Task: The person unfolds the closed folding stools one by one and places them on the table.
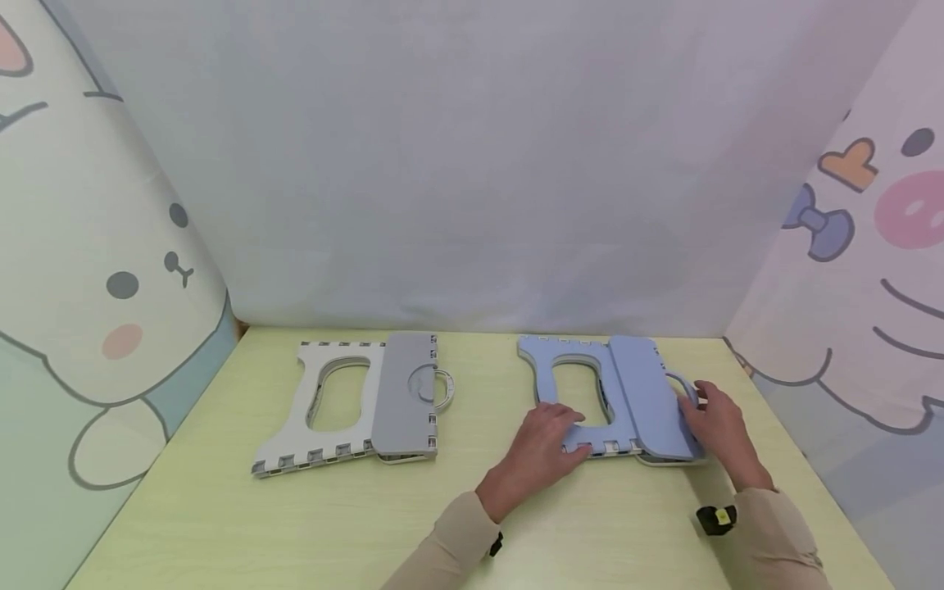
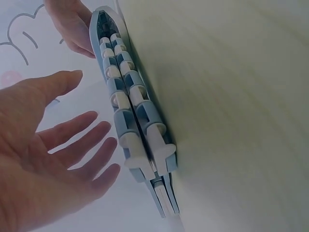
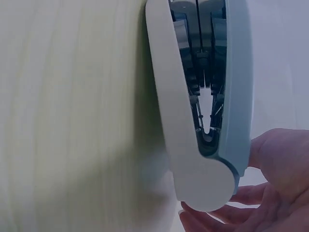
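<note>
A light-blue folding step stool (image 1: 652, 401) lies folded on its side at the right of the table. My right hand (image 1: 719, 422) is at its top-panel end by the carry handle (image 1: 683, 387), thumb at the panel and fingers around the edge. In the right wrist view, the fingers (image 3: 212, 220) reach round the stool's white rounded end (image 3: 205, 186). My left hand (image 1: 542, 442) is over the stool's leg side, close to its oval opening. The left wrist view shows its fingers (image 2: 77, 130) spread and relaxed beside the hinged edge (image 2: 130, 96), holding nothing.
A grey-and-white folding step stool (image 1: 406, 393) lies folded to the left, its ring handle (image 1: 445, 391) facing right. Both lie on a pale wood-grain table (image 1: 295, 524). A light curtain (image 1: 472, 164) stands behind, with cartoon-printed cloth (image 1: 111, 246) at the sides.
</note>
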The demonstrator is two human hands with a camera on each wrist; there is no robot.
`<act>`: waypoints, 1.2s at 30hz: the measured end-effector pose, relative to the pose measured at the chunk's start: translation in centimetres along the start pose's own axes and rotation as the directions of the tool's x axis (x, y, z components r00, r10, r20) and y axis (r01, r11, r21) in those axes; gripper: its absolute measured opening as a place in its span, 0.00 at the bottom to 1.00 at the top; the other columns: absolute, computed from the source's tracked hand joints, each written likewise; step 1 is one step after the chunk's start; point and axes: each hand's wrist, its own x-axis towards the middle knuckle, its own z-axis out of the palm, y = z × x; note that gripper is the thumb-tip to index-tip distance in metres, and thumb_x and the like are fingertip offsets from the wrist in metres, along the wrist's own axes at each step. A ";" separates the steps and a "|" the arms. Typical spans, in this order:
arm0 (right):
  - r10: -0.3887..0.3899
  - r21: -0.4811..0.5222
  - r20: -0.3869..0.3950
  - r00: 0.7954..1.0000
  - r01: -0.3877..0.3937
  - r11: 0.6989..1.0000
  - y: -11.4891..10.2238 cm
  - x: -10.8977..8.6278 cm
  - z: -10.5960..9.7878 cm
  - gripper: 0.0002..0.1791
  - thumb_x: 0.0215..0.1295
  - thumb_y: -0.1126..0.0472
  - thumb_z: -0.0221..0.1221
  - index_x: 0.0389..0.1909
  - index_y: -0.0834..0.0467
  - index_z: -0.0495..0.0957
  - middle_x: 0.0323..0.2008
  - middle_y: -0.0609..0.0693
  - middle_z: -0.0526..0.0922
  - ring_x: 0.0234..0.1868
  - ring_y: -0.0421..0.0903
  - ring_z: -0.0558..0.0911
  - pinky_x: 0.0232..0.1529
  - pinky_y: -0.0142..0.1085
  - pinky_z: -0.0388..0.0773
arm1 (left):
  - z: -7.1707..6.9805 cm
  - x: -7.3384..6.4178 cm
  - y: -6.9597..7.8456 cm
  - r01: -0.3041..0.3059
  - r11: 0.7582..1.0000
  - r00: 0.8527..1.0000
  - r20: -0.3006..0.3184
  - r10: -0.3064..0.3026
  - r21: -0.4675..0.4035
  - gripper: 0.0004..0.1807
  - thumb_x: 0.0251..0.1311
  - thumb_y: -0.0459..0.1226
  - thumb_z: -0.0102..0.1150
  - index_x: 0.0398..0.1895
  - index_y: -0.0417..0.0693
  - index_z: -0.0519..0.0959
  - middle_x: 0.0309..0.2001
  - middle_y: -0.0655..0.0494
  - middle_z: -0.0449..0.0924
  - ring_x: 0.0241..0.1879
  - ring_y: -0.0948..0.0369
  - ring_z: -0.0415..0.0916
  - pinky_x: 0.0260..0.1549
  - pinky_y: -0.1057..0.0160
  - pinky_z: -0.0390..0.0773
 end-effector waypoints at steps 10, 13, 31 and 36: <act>0.041 0.064 0.069 0.997 -0.046 0.997 0.9 0.3 -0.2 0.37 0.82 0.51 0.46 0.73 0.79 0.51 0.67 0.82 0.60 0.65 0.78 0.67 0.60 0.66 0.72 | 0.5 0.3 0.1 -0.039 0.999 0.999 0.019 0.039 0.002 0.20 0.65 0.45 0.70 0.55 0.44 0.84 0.52 0.55 0.85 0.54 0.59 0.78 0.59 0.62 0.74; 0.059 0.084 0.090 0.994 -0.066 0.994 0.8 0.3 -0.3 0.37 0.82 0.51 0.46 0.73 0.78 0.50 0.68 0.82 0.59 0.67 0.78 0.65 0.63 0.66 0.69 | 0.6 0.4 0.1 -0.049 0.999 0.998 0.038 0.049 0.003 0.21 0.66 0.45 0.70 0.56 0.43 0.83 0.53 0.55 0.85 0.56 0.60 0.78 0.61 0.62 0.72; 0.143 0.279 0.086 0.986 -0.161 0.947 1.4 0.5 0.1 0.37 0.81 0.51 0.52 0.76 0.72 0.55 0.70 0.79 0.60 0.68 0.72 0.67 0.64 0.61 0.71 | 0.5 0.5 0.5 -0.052 0.998 0.978 0.202 0.055 -0.020 0.24 0.70 0.44 0.65 0.64 0.43 0.78 0.59 0.53 0.81 0.61 0.59 0.74 0.63 0.67 0.70; 0.177 0.335 0.109 0.978 -0.203 0.920 1.9 0.7 0.1 0.37 0.79 0.49 0.54 0.78 0.67 0.56 0.71 0.75 0.62 0.65 0.64 0.72 0.50 0.33 0.80 | 0.4 0.7 0.7 -0.042 0.999 0.971 0.237 0.039 0.008 0.26 0.70 0.44 0.65 0.68 0.45 0.76 0.61 0.55 0.80 0.61 0.60 0.74 0.62 0.68 0.70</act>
